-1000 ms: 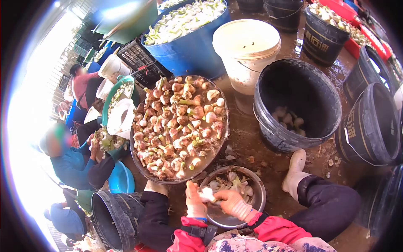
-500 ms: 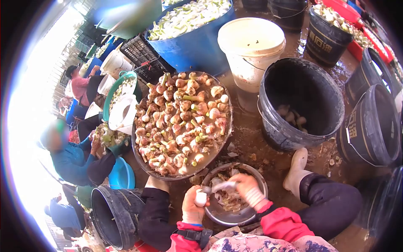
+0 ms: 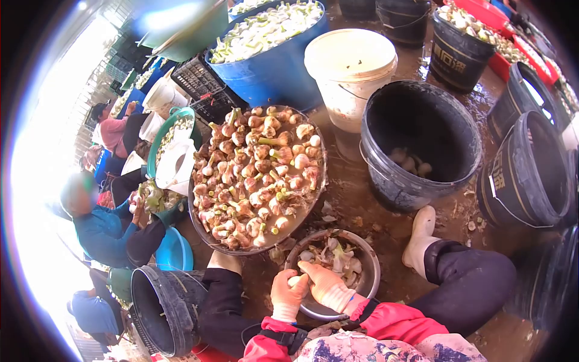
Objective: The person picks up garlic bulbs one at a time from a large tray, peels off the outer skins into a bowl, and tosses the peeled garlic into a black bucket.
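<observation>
My left hand is closed around a whitish garlic bulb, of which only a small part shows between the fingers. Against it presses my right hand, fingers curled and thumb side touching the bulb; whatever it grips is hidden. Both hands are over the near left rim of a metal bowl holding garlic skins and peelings. Just beyond stands a wide round tub heaped with unpeeled, brownish garlic bulbs, some lying in muddy water.
A black bucket at the right holds a few pale bulbs. Behind are a white bucket and a blue tub of garlic. My boot stands on the wet floor. A co-worker sits left, near another black bucket.
My right hand has moved left from over the bowl to meet my left hand at the bulb. The pale shape blurred at its fingers earlier no longer shows. The view has shifted slightly.
</observation>
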{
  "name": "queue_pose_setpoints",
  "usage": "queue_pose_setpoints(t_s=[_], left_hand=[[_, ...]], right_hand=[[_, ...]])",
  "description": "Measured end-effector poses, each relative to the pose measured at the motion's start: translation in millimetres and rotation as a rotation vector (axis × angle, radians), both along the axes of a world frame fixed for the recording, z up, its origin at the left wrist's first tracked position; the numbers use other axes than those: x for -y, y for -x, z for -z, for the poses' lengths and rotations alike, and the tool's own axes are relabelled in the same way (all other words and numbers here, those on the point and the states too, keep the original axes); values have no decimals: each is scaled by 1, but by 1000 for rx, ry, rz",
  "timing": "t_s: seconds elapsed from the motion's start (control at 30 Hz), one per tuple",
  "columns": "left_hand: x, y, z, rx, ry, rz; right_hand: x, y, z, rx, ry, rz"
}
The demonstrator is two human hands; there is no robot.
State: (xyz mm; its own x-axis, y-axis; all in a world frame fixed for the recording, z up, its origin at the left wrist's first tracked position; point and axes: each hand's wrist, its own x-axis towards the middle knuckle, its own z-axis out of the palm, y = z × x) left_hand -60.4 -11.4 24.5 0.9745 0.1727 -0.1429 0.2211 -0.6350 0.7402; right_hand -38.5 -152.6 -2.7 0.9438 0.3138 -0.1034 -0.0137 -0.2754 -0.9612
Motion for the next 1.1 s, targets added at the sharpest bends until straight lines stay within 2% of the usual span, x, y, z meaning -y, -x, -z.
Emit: queue_pose_setpoints(t_s=[0.03, 0.07, 0.1, 0.13, 0.17, 0.23, 0.3, 0.37, 0.43, 0.47, 0.5, 0.57, 0.6, 0.63, 0.7, 0.73, 0.77, 0.8, 0.87, 0.93, 0.97, 1.03, 1.07, 1.1], left_hand=[[0, -1, -2, -41, 91, 53], [-1, 0, -5, -44, 88, 59], [0, 1, -12, -139, 439, -45], [0, 0, -19, -232, 790, -151], [-1, -3, -23, -193, 947, -220], [-11, -4, -21, -238, 1142, -354], [-10, -5, -27, -254, 1170, -395], [-5, -9, -44, -358, 1085, -540], [-15, 0, -33, -263, 1143, -542], [-21, 4, -26, -169, 1202, -542], [-22, 5, -26, -167, 1203, -543], [-21, 4, -24, 9, 906, -263], [-14, 3, -44, -126, 718, -276], [-14, 3, -42, -128, 720, -275], [-13, 3, -33, 108, 144, 16], [-13, 4, -22, 114, 156, 13], [-15, 4, -15, 166, 31, 62], [-11, 4, -18, 153, 105, 32], [-1, 0, -23, 143, 180, 8], [3, -3, -26, 65, 1001, -128], [1, -3, -25, 68, 1149, -142], [-5, -11, -27, -45, 1365, -174], [-9, -12, -31, -37, 1364, -176], [-13, -11, -39, -187, 1365, -252]], right_hand=[[1, -1, 0, -2, -33, 26], [3, -3, 1, -110, -161, 33], [7, -7, -4, -216, -289, 36], [9, -13, -13, -139, -270, 90], [19, -17, -22, -667, -640, 86], [23, -15, -27, -701, -925, 93], [23, -16, -26, -706, -978, 66], [28, -18, -25, -714, -1033, 47], [41, -25, -29, -751, -1174, 89], [40, -27, -16, -625, -847, 49], [32, -26, -4, -625, -846, 48], [17, -14, 12, -174, -252, -67], [13, -9, 6, -211, -357, -15], [10, -7, -3, -276, -329, -20], [4, -5, -5, -258, -239, -40], [0, -3, -2, -125, -204, -22], [-3, 0, 1, 5, -168, -6], [0, -5, -10, -35, -91, -44], [4, -11, -17, -126, -150, -5], [8, -15, -21, -265, -336, 41], [12, -16, -24, -337, -460, 44], [18, -18, -37, -630, -887, 98], [18, -19, -37, -628, -886, 91], [19, -20, -36, -613, -945, 77]])
